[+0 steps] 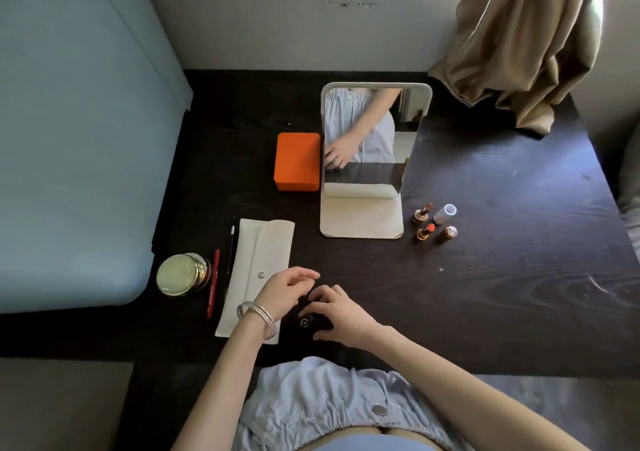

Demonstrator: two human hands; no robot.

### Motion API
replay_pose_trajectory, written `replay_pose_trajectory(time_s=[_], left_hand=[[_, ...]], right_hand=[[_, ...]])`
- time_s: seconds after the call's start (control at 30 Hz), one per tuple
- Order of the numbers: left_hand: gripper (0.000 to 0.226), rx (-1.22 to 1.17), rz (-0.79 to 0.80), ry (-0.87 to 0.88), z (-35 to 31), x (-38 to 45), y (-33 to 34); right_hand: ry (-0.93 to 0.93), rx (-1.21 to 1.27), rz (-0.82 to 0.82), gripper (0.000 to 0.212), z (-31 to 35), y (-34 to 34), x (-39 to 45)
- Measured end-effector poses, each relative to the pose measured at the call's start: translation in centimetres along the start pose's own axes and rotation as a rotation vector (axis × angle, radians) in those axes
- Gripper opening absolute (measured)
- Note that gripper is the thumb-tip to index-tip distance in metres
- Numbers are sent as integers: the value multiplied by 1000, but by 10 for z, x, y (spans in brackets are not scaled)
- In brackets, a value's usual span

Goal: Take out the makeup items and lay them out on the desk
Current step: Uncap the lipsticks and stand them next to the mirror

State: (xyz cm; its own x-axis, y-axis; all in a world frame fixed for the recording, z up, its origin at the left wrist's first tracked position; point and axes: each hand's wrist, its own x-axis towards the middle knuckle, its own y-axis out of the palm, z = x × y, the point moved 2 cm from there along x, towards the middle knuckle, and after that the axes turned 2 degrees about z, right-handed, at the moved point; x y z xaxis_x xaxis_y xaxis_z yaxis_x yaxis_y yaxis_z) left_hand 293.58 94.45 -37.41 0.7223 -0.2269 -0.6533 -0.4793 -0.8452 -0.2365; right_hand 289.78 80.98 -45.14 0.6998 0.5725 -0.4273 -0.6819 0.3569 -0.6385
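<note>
Much of the laying-out is judged to be done. Beyond the right hand (341, 314), well apart from it, two opened lipsticks (424, 222) and two caps (446, 220) are stood upright on the desk (519, 277), beside the foot of the mirror (370, 139). Outward of the left hand (285, 289), a round jar (181, 274), a red pencil (213, 282) and a dark pencil (231, 250) are laid alongside the white pouch (256, 270), whose near end is covered by the left wrist. An orange box (297, 161) is stood farther off, against the mirror; whether it belongs to the task cannot be told.

A small black item (306, 321) with a round emblem is seen under and between both hands, at the near edge of the desk. It is taken to be the piece now being handled, and perhaps among the last.

The right hand is spread over the black item with fingers bent and touching it; whether it is truly gripped cannot be told. The left hand is held loosely curled above the pouch, and nothing can be seen in it.

The black item is nearly lost against the dark wood and is mostly hidden by the fingers, so its shape is unclear. What remains inside the pouch cannot be seen.
</note>
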Motion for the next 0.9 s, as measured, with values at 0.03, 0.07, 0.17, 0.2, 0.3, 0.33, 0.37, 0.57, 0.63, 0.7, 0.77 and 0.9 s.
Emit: replay_pose_trajectory(time_s=[0.03, 0.07, 0.17, 0.2, 0.3, 0.33, 0.37, 0.57, 0.63, 0.7, 0.77, 0.9], left_hand=[[20, 0, -18, 6, 3, -1, 2], [19, -19, -61, 20, 5, -1, 2], [15, -196, -193, 65, 4, 0, 1], [14, -252, -179, 79, 0, 0, 2], [14, -298, -74, 191, -18, 4, 12], [15, -286, -51, 223, -26, 6, 18], [16, -300, -37, 235, -35, 10, 23], [28, -480, 7, 46, -72, 30, 49], [31, -563, -1, 1, -77, 32, 56], [34, -721, -16, -79, -83, 33, 58], [34, -917, -18, -187, -90, 38, 57], [29, -1092, -18, -293, -85, 43, 52]], right_hand=[[2, 18, -23, 40, 0, -2, 4], [3, 69, -46, 33, 1, -6, 6], [48, 401, -120, 14, 5, -30, 0], [60, 507, -153, 15, 7, -38, -5], [70, 895, -223, 16, 9, -56, -21], [71, 1011, -237, 15, 10, -61, -26], [80, 1087, -260, 11, 11, -64, -30], [195, 1281, -444, 20, 18, -73, -37], [208, 1285, -442, 23, 17, -82, -40], [223, 1264, -425, 27, 16, -94, -40], [266, 1236, -413, 31, 17, -104, -36], [317, 1215, -383, 33, 23, -109, -28]])
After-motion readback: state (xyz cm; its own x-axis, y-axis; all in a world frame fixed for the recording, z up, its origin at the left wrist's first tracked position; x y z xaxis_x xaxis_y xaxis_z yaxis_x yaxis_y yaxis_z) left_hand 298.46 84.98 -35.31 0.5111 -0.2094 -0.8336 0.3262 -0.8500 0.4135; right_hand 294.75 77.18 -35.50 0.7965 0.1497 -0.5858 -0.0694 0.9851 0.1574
